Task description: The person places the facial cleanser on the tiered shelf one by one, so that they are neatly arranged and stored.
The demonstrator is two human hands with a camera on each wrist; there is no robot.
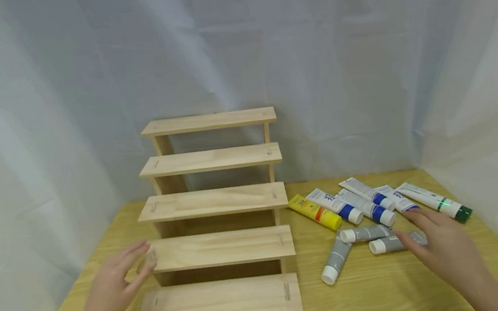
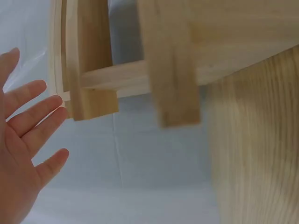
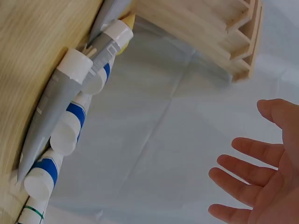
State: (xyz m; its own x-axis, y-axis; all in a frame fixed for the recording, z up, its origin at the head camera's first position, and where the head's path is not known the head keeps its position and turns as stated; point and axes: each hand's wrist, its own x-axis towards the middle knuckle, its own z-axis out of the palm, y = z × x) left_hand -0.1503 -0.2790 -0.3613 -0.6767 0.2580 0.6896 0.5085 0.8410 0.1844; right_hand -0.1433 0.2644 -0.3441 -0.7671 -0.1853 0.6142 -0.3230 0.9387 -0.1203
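Note:
A stepped wooden rack [image 1: 217, 201] with several shelves stands left of centre on the table. My left hand [image 1: 116, 283] is by the left end of its second-lowest shelf, fingers spread; in the left wrist view the hand [image 2: 28, 135] holds nothing. My right hand [image 1: 446, 244] hovers over the tubes at the right, its fingers apart and nothing in them in the right wrist view. Beneath it lies a grey tube with a white cap [image 1: 392, 244]. Two more grey tubes, one crosswise [image 1: 369, 233] and one slanting [image 1: 339, 257], lie to its left.
Behind the grey tubes lie a yellow tube [image 1: 313, 211], several white tubes with blue bands [image 1: 364, 207] and a white tube with a green cap [image 1: 433, 201]. The wooden table [image 1: 362, 300] ends against pale sheeting [image 1: 335, 67] at the back and sides.

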